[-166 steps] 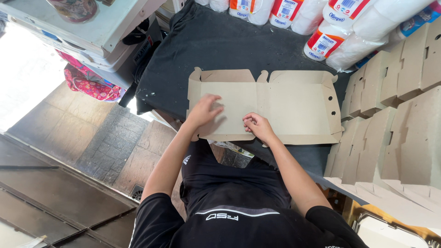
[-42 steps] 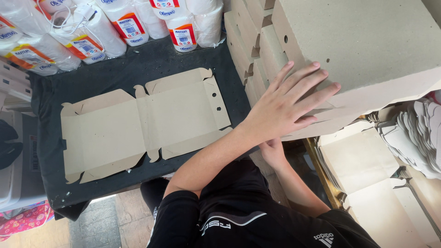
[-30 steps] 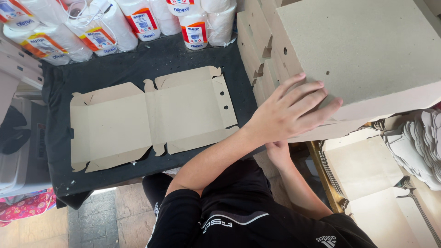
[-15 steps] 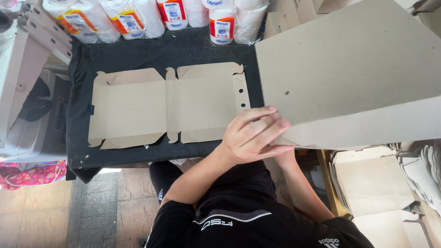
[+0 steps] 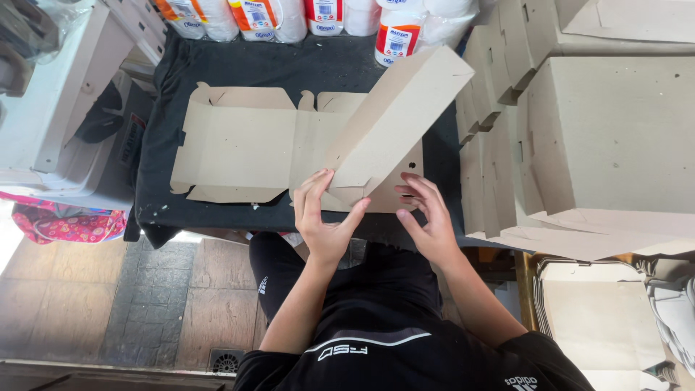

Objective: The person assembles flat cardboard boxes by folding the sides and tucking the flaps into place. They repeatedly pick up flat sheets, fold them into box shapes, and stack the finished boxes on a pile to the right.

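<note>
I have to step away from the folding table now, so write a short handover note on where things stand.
Left hand: grips the near corner of a folded cardboard box, held tilted above the table.
Right hand: open, fingers spread beside that box, not gripping.
A flat box blank lies unfolded on the black cloth.
Done: stacks of folded boxes stand at the right.
Left: the flat blank is not yet folded.

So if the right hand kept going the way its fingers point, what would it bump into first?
Probably the folded cardboard box that the left hand holds; the right hand points up-left toward its near edge, though depth is unclear.
</note>
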